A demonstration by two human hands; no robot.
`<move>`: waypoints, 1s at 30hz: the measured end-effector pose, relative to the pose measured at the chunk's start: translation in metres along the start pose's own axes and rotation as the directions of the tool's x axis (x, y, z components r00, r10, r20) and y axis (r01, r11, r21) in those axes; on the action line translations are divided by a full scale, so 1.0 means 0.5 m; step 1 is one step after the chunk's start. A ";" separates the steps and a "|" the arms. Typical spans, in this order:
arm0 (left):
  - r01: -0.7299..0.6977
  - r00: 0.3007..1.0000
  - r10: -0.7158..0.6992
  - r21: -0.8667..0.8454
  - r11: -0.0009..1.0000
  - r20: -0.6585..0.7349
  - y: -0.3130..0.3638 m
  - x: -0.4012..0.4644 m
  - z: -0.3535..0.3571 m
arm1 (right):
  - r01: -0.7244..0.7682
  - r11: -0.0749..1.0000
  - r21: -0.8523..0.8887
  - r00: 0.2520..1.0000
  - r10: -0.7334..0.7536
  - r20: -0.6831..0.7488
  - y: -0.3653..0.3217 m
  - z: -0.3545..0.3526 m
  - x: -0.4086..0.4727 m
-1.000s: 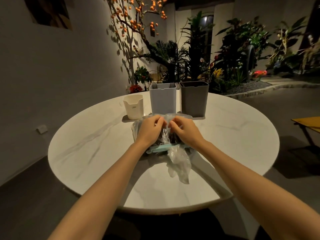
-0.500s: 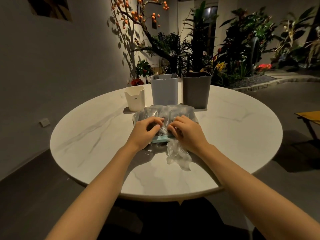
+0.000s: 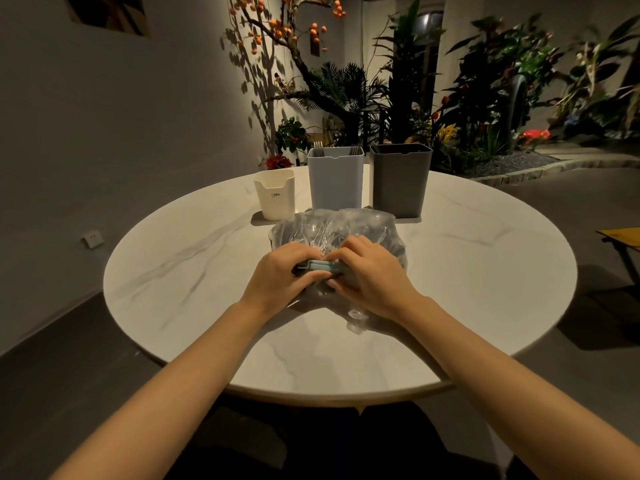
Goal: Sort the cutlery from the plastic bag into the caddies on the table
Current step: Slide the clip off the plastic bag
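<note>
Head view: both hands down on the clear plastic bag (image 3: pixel 332 226), which lies on the round marble table (image 3: pixel 485 271) just in front of the caddies. Left hand (image 3: pixel 280 275) & right hand (image 3: pixel 370 275) are curled round a pale-blue sealing clip (image 3: pixel 320 265) across the bag's neck, thumbs near side, fingers far side. Cutlery inside shows only as faint shapes thru the plastic; can't tell types.

Caddies in a row at the back, close together: small cream caddy (image 3: pixel 275 194), light-grey caddy (image 3: pixel 335 180) w/ fork tines poking over the rim, dark-grey caddy (image 3: pixel 400 180), contents not visible.

Step, as I judge it: opening the bag, i.e. getting the clip off. No pieces out of this bag yet.

Next prob needs: pry or slide the clip apart, one hand pinning the bag so it doesn't skid toward the caddies; then spread the mouth & pull pieces out singly. Loose bag tail near the right wrist may snag.
</note>
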State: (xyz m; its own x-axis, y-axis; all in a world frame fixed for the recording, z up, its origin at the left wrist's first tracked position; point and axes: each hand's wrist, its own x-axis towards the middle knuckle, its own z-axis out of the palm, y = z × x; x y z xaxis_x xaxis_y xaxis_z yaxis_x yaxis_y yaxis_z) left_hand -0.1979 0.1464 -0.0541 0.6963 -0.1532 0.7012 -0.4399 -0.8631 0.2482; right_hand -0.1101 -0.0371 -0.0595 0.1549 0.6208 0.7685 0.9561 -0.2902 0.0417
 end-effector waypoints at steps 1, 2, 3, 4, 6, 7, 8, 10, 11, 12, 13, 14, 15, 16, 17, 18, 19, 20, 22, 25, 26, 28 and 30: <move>0.027 1.000 -0.027 -0.025 0.999 -0.002 0.000 0.001 0.000 | -0.009 1.000 -0.015 1.000 0.009 -0.025 -0.003 0.005 0.002; 0.056 0.998 -0.056 -0.055 0.997 -0.006 0.000 0.002 0.000 | -0.026 1.000 -0.014 0.998 0.025 -0.055 -0.005 0.009 0.003; 0.087 0.996 -0.089 -0.091 0.992 -0.017 -0.001 0.002 -0.002 | -0.043 0.999 -0.003 0.996 0.043 -0.079 -0.006 0.014 0.004; 0.117 0.992 -0.122 -0.124 0.985 -0.035 -0.001 0.003 -0.005 | -0.055 0.998 0.009 0.994 0.055 -0.094 -0.005 0.017 0.005; 0.170 0.981 -0.183 -0.175 0.970 -0.063 0.002 0.005 -0.012 | -0.064 0.998 0.012 0.994 0.065 -0.091 -0.004 0.020 0.004; 0.192 0.976 -0.207 -0.193 0.962 -0.064 0.002 0.005 -0.012 | -0.064 0.998 -0.004 0.995 0.063 -0.076 -0.004 0.020 0.004; 0.212 0.972 -0.229 -0.211 0.954 -0.055 0.004 0.006 -0.012 | -0.050 0.998 -0.034 0.996 0.048 -0.069 -0.006 0.020 0.004; 0.262 0.961 -0.275 -0.242 0.934 -0.022 0.005 0.007 -0.004 | -0.009 0.994 -0.109 0.997 0.000 -0.082 -0.009 0.024 0.006; 0.285 0.955 -0.297 -0.252 0.925 -0.009 0.004 0.007 0.003 | -0.004 0.992 -0.126 0.996 -0.007 -0.092 -0.010 0.026 0.008; 0.299 0.950 -0.311 -0.261 0.918 -0.004 0.004 0.008 0.009 | -0.017 0.992 -0.121 0.994 0.004 -0.108 -0.009 0.029 0.011; 0.305 0.948 -0.318 -0.267 0.914 -0.008 0.005 0.008 0.016 | -0.036 0.994 -0.100 0.992 0.024 -0.123 -0.009 0.030 0.015; 0.308 0.946 -0.324 -0.274 0.911 -0.016 0.005 0.009 0.021 | -0.047 0.996 -0.080 0.990 0.036 -0.136 -0.009 0.032 0.018; 0.310 0.943 -0.331 -0.279 0.909 -0.029 0.006 0.011 0.025 | -0.049 0.996 -0.069 0.989 0.039 -0.146 -0.009 0.033 0.020; 0.316 0.939 -0.341 -0.285 0.905 -0.041 0.007 0.013 0.028 | -0.044 0.997 -0.063 0.987 0.034 -0.155 -0.009 0.035 0.022; 0.326 0.933 -0.356 -0.293 0.899 -0.052 0.007 0.015 0.032 | -0.038 0.998 -0.055 0.987 0.029 -0.157 -0.010 0.035 0.022; 0.343 0.925 -0.377 -0.307 0.888 -0.057 0.008 0.017 0.035 | -0.033 0.998 -0.047 0.987 0.025 -0.158 -0.010 0.036 0.022; 0.362 0.914 -0.401 -0.327 0.873 -0.058 0.010 0.020 0.039 | -0.032 0.999 -0.039 0.987 0.026 -0.158 -0.009 0.037 0.022; 0.380 0.904 -0.424 -0.350 0.856 -0.056 0.014 0.023 0.042 | -0.037 0.999 -0.029 0.987 0.032 -0.158 -0.007 0.038 0.021; 0.408 0.885 -0.463 -0.389 0.826 -0.054 0.025 0.028 0.048 | -0.055 0.998 0.001 0.986 0.055 -0.157 -0.004 0.040 0.020; 0.421 0.869 -0.490 -0.425 0.801 -0.064 0.033 0.031 0.052 | -0.069 0.997 0.025 0.986 0.072 -0.147 -0.004 0.041 0.020; 0.421 0.866 -0.495 -0.431 0.798 -0.069 0.035 0.031 0.051 | -0.079 0.997 0.026 0.987 0.081 -0.137 -0.003 0.042 0.019; 0.431 0.856 -0.511 -0.439 0.789 -0.079 0.037 0.031 0.052 | -0.105 0.994 0.018 0.986 0.106 -0.126 -0.002 0.043 0.018; 0.449 0.838 -0.541 -0.468 0.761 -0.077 0.039 0.032 0.054 | -0.120 0.993 -0.011 0.982 0.117 -0.146 -0.002 0.042 0.019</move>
State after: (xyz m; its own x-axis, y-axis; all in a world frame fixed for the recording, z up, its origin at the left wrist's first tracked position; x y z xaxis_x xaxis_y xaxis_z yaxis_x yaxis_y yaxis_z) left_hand -0.1800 0.1141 -0.0559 0.7776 0.3754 0.5044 -0.2877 -0.5009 0.8163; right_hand -0.1044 -0.0158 -0.0656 0.2277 0.4692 0.8532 0.9278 -0.3706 -0.0438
